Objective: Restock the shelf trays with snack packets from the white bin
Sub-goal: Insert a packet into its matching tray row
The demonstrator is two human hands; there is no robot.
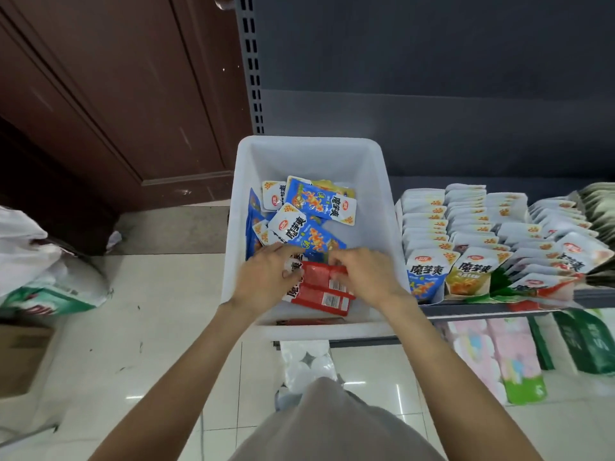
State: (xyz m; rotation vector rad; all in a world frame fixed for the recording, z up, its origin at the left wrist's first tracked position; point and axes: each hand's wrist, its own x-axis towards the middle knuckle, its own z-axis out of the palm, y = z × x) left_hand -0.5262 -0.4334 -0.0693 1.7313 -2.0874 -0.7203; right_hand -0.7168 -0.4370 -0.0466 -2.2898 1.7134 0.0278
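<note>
Both hands down in the white bin point(309, 151), mid-frame, gathering red packets point(324, 287) into a small stack. Left hand point(266, 277) curled round the stack's left end, thumb and fingers point(289, 272) pinching the white-labelled edge. Right hand point(362, 274) hooked over the right end, fingers bent down onto the top packet. Probably squared up this way so several go across in one trip, held at both ends to stop the slippery film sliding apart.

Bin parked on the shelf edge, just left of the shelf trays point(466, 227), so the carry looks short. Blue packets point(319, 204) loose and overlapping toward the bin's far side, a yellow one point(332, 186) poking out beneath them; apparently left for another round, colour by colour.

Trays at right of frame already packed upright in rows, faces toward the aisle: blue front point(426, 277), yellow front point(469, 276), then green and red further right, blurred. Red row point(545, 287) at lower right seems the likely home for the stack.

Writing: "魔芋爽" in bold black on blue, yellow and red packs alike; "20%" in an orange corner flash; small red oval logo, too small to read. Barcodes visible on the red packets' backs. Below the shelf, pastel tissue packs point(506, 357) and green bags point(589, 341), print illegible.
</note>
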